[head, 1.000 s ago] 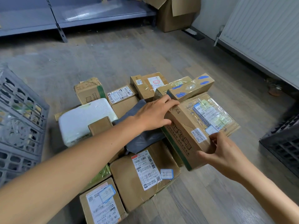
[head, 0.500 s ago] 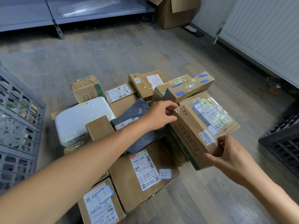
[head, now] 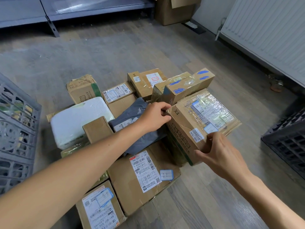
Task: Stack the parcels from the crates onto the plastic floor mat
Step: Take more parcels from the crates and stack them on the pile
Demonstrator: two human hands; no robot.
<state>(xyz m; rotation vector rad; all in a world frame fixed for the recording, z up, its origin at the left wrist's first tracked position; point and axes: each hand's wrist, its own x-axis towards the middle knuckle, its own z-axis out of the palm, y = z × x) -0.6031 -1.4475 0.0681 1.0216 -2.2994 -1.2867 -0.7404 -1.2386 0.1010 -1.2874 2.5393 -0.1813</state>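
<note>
The X4 box, right of centre on the parcel pile, sits much as half a second ago. The right hand has crept up its near corner, clasping it, while the left hand pinches its upper-left corner.

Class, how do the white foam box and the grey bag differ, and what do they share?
The foam box is white and blocky; the bag is grey, soft and creased. The bag shows a label; the foam box's top shows none. The left hand, gripping the X4 box, reaches over the bag, not the foam box. Both are parcels, neither of cardboard.
</note>
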